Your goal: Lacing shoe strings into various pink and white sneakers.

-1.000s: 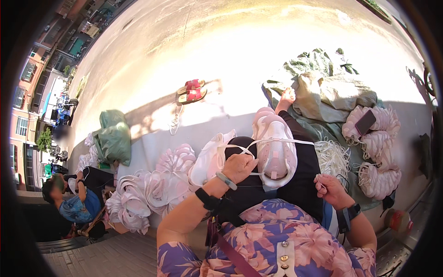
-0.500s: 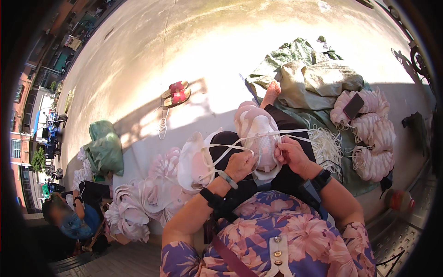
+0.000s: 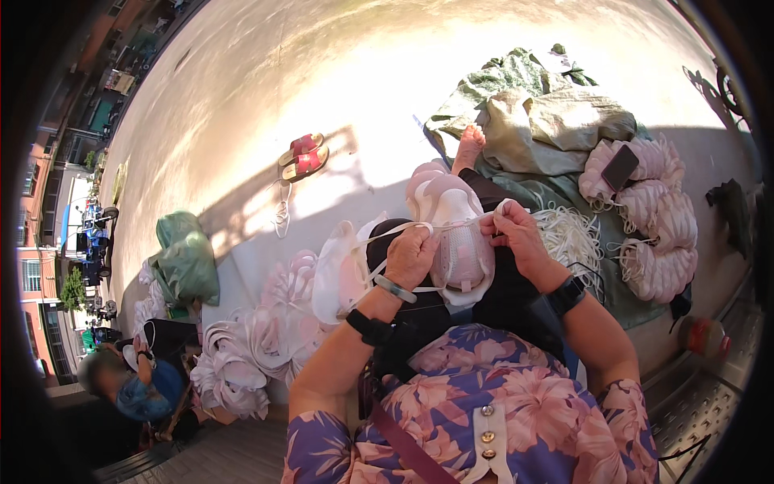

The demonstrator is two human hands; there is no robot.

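Observation:
A pink and white shoe upper (image 3: 463, 262) lies over my lap, its opening toward me. A flat white shoelace (image 3: 456, 221) crosses its top. My left hand (image 3: 412, 258) is closed on the lace at the upper's left edge. Part of the lace loops away to the left of that hand. At the upper's right side, my right hand (image 3: 520, 242) pinches the lace between thumb and fingers, slightly higher than the left. The exact fingertip grip is partly hidden.
Stacked pink-white uppers (image 3: 238, 359) lie left; bundled ones (image 3: 661, 218) with a phone (image 3: 620, 168) on top lie right. Loose white laces (image 3: 568, 242) sit beside my right knee. Green sacking (image 3: 516, 77), red sandals (image 3: 306, 163) and a green bag (image 3: 187, 262) lie farther out. Another person (image 3: 149, 387) sits left.
My right hand has risen, drawing the lace up at the upper's right side. My left hand has moved slightly up. The lace end that stretched out past my right hand no longer shows there.

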